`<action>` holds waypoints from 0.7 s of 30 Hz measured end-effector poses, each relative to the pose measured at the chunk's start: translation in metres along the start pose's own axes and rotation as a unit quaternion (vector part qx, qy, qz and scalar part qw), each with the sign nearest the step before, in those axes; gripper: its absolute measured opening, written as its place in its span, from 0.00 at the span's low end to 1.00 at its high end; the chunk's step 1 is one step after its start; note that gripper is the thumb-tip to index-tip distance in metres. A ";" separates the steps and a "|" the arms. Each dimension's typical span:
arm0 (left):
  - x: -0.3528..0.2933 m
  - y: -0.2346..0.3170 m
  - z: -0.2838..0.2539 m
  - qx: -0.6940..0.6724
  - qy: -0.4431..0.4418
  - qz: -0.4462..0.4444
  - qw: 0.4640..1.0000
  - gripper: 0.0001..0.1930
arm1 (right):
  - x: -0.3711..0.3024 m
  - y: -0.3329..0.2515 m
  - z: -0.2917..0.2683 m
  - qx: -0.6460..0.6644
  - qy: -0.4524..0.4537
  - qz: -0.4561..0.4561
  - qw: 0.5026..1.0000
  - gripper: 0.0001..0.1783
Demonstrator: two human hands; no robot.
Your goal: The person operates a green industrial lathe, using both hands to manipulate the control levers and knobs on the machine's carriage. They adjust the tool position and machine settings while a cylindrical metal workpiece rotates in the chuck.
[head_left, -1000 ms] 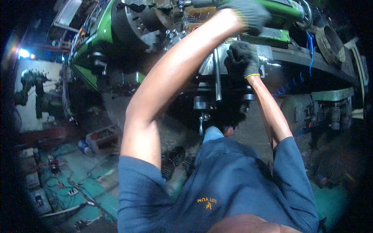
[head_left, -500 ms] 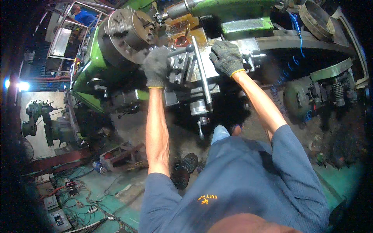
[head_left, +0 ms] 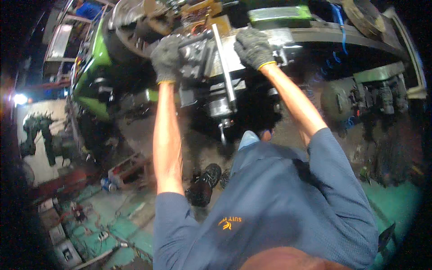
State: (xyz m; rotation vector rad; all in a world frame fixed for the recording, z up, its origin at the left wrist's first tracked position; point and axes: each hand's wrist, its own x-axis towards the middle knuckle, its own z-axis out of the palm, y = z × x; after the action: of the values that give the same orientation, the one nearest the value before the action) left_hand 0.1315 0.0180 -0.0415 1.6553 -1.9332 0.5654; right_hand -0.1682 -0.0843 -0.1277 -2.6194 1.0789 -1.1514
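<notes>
Both my hands wear dark grey knitted gloves with yellow cuffs and reach over the carriage of a green metal lathe. My left hand [head_left: 166, 58] is closed beside the tool post [head_left: 193, 56], close to the chuck [head_left: 132, 33]; whatever it grips is hidden under the glove. On the right part of the carriage, my right hand [head_left: 255, 48] has its fingers bent over, and what lies beneath them cannot be made out. Between my hands, a long bright metal bar [head_left: 223, 67] slants across a pale flat plate [head_left: 231, 58]. A dark lever [head_left: 196, 38] tops the tool post.
A crank handle [head_left: 222, 130] juts toward me below the carriage. A blue coiled hose [head_left: 343, 40] hangs at the right, near a large metal ring [head_left: 364, 18]. Cables and boxes [head_left: 67, 252] litter the green floor at lower left. A smaller machine [head_left: 40, 135] stands far left.
The whole view has shifted, so lathe and hands appear higher and slightly further left, with some blur. Both hands keep about the same places on the carriage.
</notes>
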 end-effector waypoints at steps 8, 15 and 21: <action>0.006 0.014 -0.011 0.000 0.010 -0.015 1.000 0.15 | -0.002 -0.011 -0.015 -0.033 -0.033 0.011 0.999 0.20; 0.000 0.011 -0.007 -0.018 0.005 -0.059 0.998 0.13 | -0.001 -0.012 -0.015 -0.033 -0.056 0.009 0.998 0.20; 0.007 0.022 -0.005 -0.150 0.025 -0.162 0.975 0.19 | -0.003 -0.005 -0.013 -0.030 -0.025 -0.004 0.999 0.19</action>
State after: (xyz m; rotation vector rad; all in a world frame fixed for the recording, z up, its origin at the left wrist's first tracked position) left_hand 0.1094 0.0195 -0.0330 1.6888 -1.5734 0.1745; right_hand -0.1758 -0.0760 -0.1183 -2.6837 1.1117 -1.0638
